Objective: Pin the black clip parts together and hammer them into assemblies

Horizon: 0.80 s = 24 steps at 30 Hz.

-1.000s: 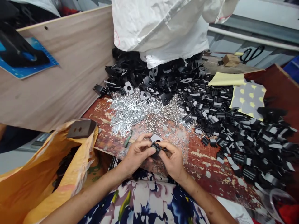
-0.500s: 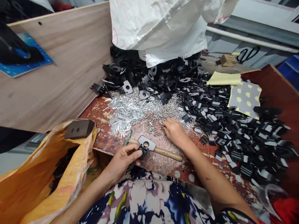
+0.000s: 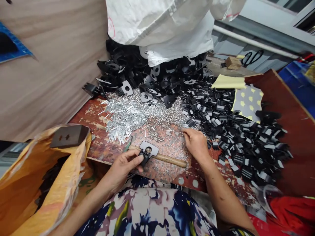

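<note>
At the near edge of a worn red tabletop (image 3: pixel 98 150), the person's left hand (image 3: pixel 126 161) pinches a black clip-like part (image 3: pixel 145 158) between thumb and fingers; its flat grey face (image 3: pixel 152 148), with a round hole, points away from the body. The part is held over a hammer (image 3: pixel 170 160) whose wooden handle lies crosswise underneath; whether the two touch cannot be told. To the right, the right hand (image 3: pixel 196 141) is bent with its fingertips down at the near right edge of a scatter of small metal bits (image 3: pixel 157 133); whether anything is between those fingers cannot be made out. Beyond lie a heap of silvery pins (image 3: pixel 124 114) and, to the right, a broad spread of black pieces (image 3: pixel 237 134). A dark block (image 3: pixel 70 136) rests on an orange bag (image 3: pixel 61 186) at left. As for risks, the bits look tiny and tangled, so the right hand could come away with two, or drop one into the clutter. The left hand's grip is only near one end of the part, so a bump could tilt it or make it slip. The hammer handle, round and loose-looking, might roll if nudged.
</note>
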Available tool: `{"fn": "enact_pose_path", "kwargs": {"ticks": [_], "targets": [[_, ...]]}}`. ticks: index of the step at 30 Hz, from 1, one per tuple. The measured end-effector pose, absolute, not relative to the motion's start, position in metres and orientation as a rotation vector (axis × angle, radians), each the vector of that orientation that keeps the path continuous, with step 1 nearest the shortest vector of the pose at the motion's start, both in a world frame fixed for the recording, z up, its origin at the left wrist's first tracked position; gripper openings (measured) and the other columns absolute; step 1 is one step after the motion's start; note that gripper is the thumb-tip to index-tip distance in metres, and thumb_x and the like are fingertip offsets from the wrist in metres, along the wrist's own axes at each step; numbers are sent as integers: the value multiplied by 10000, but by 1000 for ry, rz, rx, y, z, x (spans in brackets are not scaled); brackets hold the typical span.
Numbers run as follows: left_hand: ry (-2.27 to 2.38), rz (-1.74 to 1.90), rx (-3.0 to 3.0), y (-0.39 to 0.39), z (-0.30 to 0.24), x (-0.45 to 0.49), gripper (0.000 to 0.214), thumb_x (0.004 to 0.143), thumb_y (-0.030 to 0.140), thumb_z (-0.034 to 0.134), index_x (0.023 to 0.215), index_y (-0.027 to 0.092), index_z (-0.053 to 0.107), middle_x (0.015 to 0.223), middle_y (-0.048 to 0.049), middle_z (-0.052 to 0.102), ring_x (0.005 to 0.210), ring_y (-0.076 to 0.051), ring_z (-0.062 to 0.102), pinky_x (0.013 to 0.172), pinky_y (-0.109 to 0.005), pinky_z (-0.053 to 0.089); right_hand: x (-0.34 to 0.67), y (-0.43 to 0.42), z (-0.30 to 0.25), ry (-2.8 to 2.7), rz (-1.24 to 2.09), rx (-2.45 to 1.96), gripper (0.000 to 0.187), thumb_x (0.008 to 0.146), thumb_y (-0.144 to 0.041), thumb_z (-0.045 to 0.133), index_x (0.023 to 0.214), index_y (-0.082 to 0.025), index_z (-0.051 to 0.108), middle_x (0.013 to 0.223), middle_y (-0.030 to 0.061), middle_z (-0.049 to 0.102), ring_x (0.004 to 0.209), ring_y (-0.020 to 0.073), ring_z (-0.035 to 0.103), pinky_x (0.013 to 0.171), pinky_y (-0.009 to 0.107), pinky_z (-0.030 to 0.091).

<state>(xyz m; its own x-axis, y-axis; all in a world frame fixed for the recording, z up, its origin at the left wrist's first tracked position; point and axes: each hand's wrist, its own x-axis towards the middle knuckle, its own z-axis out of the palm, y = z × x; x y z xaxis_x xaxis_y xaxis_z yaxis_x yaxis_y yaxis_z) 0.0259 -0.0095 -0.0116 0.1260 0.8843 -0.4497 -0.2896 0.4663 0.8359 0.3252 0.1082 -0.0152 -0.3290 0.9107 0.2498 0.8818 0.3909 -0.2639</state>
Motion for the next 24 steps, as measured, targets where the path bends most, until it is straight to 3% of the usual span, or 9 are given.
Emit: {"fn": "enact_pose_path", "kwargs": {"ticks": [5, 11, 15, 19, 22, 24], "targets": [[1144, 955, 599, -10, -13, 27, 377, 733, 499, 865, 748, 171, 681, 734, 35, 575, 562, -91, 590, 602, -210, 441, 308, 103, -7, -2404, 30, -1463, 157, 974, -178, 558, 993, -211, 710, 940, 53, 741, 921, 236, 633, 847, 352, 407], [1129, 996, 598, -9, -15, 26, 357, 734, 468, 876, 712, 174, 675, 724, 40, 544, 580, -95, 610, 610, -204, 462, 299, 109, -2, -2525, -198, -1668, 203, 913, -65, 553, 947, -170, 723, 898, 98, 723, 865, 250, 590, 804, 378, 341], [1133, 996, 562, -8, -15, 26, 367, 714, 470, 891, 716, 173, 676, 736, 45, 544, 573, -94, 631, 597, -196, 463, 298, 108, 0, -2503, -35, -1518, 287, 947, -73, 525, 1106, -222, 712, 985, 54, 731, 911, 226, 598, 841, 356, 356], [1144, 993, 532, -8, -13, 27, 384, 682, 474, 909, 718, 172, 674, 742, 45, 559, 565, -97, 640, 583, -196, 465, 278, 105, -4, -2594, 75, -1379, 122, 973, -209, 593, 959, -213, 714, 1057, 68, 735, 969, 234, 603, 883, 366, 376], [1140, 993, 545, -9, -13, 27, 365, 699, 460, 896, 721, 170, 676, 754, 41, 555, 583, -100, 640, 595, -203, 481, 269, 109, -10, -2614, 44, -1446, 118, 942, -154, 609, 880, -179, 708, 1109, 122, 732, 972, 252, 611, 875, 391, 399], [1137, 996, 568, -9, -13, 27, 342, 728, 445, 875, 716, 171, 670, 755, 40, 542, 589, -96, 630, 594, -206, 485, 271, 112, -10, -2526, 153, -1409, 136, 936, -131, 603, 882, -186, 714, 1063, 107, 743, 959, 245, 629, 883, 398, 431]]}}
